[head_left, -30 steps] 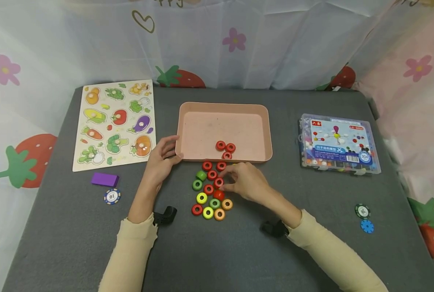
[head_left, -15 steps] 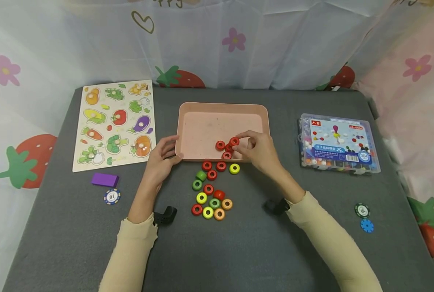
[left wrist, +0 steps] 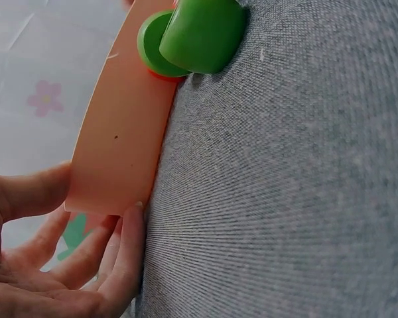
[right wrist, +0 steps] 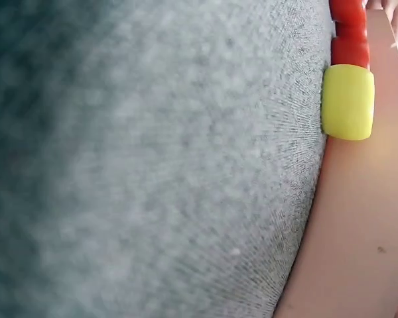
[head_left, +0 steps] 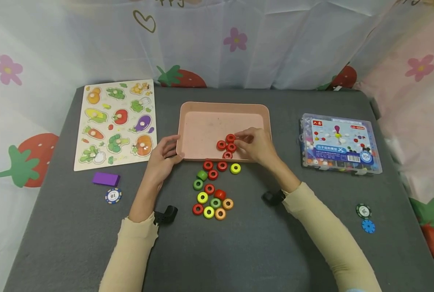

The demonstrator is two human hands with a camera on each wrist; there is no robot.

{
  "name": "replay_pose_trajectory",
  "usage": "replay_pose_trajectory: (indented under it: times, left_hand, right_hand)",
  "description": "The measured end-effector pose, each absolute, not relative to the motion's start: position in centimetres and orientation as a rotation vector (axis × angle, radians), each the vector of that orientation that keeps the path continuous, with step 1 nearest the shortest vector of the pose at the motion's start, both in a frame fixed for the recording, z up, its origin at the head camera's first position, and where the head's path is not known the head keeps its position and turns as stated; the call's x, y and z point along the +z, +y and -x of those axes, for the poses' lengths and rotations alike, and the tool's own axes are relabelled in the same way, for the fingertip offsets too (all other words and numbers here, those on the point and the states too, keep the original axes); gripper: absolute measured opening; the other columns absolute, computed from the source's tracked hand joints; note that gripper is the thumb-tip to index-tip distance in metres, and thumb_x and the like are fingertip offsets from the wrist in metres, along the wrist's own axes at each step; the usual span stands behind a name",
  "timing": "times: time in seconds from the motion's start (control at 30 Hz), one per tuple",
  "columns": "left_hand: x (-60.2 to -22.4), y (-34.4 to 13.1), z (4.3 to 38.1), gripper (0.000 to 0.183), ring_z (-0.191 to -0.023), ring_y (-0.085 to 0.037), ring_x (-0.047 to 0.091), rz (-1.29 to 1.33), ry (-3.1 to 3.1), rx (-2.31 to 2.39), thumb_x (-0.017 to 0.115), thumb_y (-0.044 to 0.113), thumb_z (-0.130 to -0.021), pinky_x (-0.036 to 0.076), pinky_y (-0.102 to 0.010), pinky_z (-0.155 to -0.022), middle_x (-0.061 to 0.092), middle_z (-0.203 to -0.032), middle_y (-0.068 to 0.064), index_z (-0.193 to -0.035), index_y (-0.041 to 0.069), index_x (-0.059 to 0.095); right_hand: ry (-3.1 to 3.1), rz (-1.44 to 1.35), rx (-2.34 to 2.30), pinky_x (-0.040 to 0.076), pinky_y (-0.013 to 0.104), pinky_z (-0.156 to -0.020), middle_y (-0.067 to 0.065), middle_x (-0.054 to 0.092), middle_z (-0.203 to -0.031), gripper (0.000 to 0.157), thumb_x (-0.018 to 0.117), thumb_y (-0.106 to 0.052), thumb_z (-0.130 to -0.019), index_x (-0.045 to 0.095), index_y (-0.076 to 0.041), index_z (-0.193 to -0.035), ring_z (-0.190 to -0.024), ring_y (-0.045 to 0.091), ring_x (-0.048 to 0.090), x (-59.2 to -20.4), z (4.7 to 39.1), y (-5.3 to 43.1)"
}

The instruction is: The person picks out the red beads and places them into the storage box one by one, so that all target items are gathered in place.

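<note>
Pale pink, the shallow tray sits near the middle of my head view, with four red rings clustered in the lower middle of its floor. I see the right hand reaching over the tray's right half, thumb and forefinger at the topmost of those rings; I can't tell whether the tips pinch it or only sit beside it. The left hand grips the tray's lower-left corner, and my left wrist feed shows its fingers curled about that end.

Just below the tray, at the centre of the frame, I count fourteen loose rings in red, green, yellow and orange on the dark grey table. My right wrist feed picks out a yellow ring in front of the tray's pink wall.

Upper left I have a vegetable board, with a purple block and a poker chip below it. Right of the tray lies a clear-sided box; further down at lower right, a dark green chip lies beside a blue disc. Patterned white fabric fills the top.
</note>
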State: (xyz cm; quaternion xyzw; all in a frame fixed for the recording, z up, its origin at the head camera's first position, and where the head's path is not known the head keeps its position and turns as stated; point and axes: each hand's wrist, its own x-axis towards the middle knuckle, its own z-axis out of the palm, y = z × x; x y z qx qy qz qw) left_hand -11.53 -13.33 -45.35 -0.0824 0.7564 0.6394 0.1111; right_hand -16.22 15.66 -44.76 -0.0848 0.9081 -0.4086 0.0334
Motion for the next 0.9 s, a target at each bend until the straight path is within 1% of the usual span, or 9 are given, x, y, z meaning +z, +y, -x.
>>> replay_pose_trajectory:
  times: [0.1,0.23,0.37,0.53,0.63,0.77,0.9]
  left_hand:
    - [-45.4,-13.3,11.6,0.057,-0.13,-0.027,0.054,0.245,2.219,1.878,0.065,0.002,-0.094,0.04,-0.048,-0.106,0.053,-0.147,-0.012,-0.146,0.017,0.048]
    - [-45.4,-13.3,11.6,0.056,-0.13,-0.027,0.054,0.24,2.219,1.88,0.065,0.002,-0.094,0.04,-0.047,-0.106,0.053,-0.147,-0.012,-0.146,0.016,0.048]
    - [-45.4,-13.4,11.6,0.056,-0.13,-0.028,0.054,0.231,2.224,1.884,0.065,0.001,-0.094,0.04,-0.047,-0.105,0.054,-0.146,-0.012,-0.146,0.016,0.048]
    - [-45.5,-13.3,11.5,0.056,-0.129,-0.027,0.055,0.23,2.227,1.887,0.065,0.001,-0.094,0.041,-0.045,-0.103,0.054,-0.146,-0.012,-0.146,0.016,0.048]
    - [-45.5,-13.3,11.4,0.056,-0.129,-0.028,0.054,0.233,2.228,1.887,0.065,0.001,-0.094,0.041,-0.046,-0.104,0.053,-0.146,-0.012,-0.146,0.016,0.048]
    - [-45.4,-13.3,11.4,0.056,-0.13,-0.028,0.054,0.239,2.235,1.884,0.065,0.001,-0.094,0.041,-0.047,-0.104,0.053,-0.147,-0.012,-0.146,0.016,0.049]
    - [-45.3,-13.2,11.3,0.056,-0.13,-0.029,0.054,0.24,2.241,1.881,0.065,0.0,-0.094,0.041,-0.048,-0.104,0.053,-0.147,-0.012,-0.145,0.016,0.049]
  right_hand:
    - [2.793,0.267,-1.266,0.047,0.031,-0.072,0.011,0.073,-0.1,0.02,0.076,-0.013,-0.089,0.077,-0.004,-0.107,-0.084,0.023,0.064,-44.6,16.0,15.7]
    - [2.764,0.311,-1.309,0.047,0.033,-0.071,0.01,0.07,-0.095,0.019,0.077,-0.01,-0.088,0.077,-0.003,-0.105,-0.082,0.022,0.063,-44.1,15.2,15.8]
    - [2.723,0.429,-1.35,0.047,0.034,-0.071,0.009,0.068,-0.092,0.019,0.078,-0.008,-0.086,0.076,-0.003,-0.105,-0.082,0.022,0.06,-43.6,14.1,15.8]
    - [2.72,0.582,-1.343,0.045,0.032,-0.069,0.007,0.069,-0.091,0.02,0.081,-0.008,-0.084,0.076,-0.004,-0.102,-0.081,0.019,0.06,-42.9,12.5,15.2]
    - [2.691,0.677,-1.298,0.046,0.031,-0.068,0.003,0.069,-0.088,0.021,0.082,-0.008,-0.082,0.076,-0.006,-0.103,-0.079,0.016,0.06,-42.6,11.5,14.7]
    - [2.605,0.785,-1.193,0.046,0.028,-0.066,-0.004,0.065,-0.082,0.024,0.082,-0.005,-0.082,0.076,-0.007,-0.105,-0.073,0.013,0.057,-42.3,10.1,13.8]
    - [2.563,0.812,-1.03,0.044,0.026,-0.061,-0.007,0.061,-0.075,0.026,0.081,-0.012,-0.084,0.075,-0.01,-0.109,-0.065,0.01,0.053,-42.4,9.2,13.0]
